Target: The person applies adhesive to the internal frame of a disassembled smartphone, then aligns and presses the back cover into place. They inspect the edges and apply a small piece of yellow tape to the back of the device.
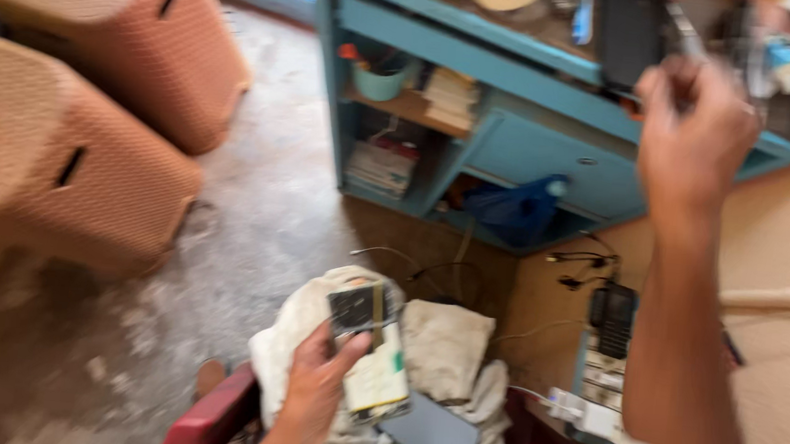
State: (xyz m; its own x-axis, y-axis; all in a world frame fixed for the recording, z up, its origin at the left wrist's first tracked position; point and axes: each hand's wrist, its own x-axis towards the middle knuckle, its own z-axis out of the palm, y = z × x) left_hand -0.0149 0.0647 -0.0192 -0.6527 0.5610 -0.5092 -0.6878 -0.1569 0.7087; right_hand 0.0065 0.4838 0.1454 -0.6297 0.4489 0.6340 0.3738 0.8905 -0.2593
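Head view, largest to smallest. Two brown woven stools (85, 166) stand on the concrete floor (263, 210), well apart from the hands. A blue shelf unit (480, 115) holds stacked papers and a cup, kept within arm's reach. A pale cloth (441, 350) covers the lap, apparently as a working surface. The right hand (693, 134), raised near the shelf top, has fingers curled closed around a thin tool (683, 33), blurred. The left hand (319, 387) grips a small dark flat device (359, 309), thumb pressed on it, steadying it over the cloth.
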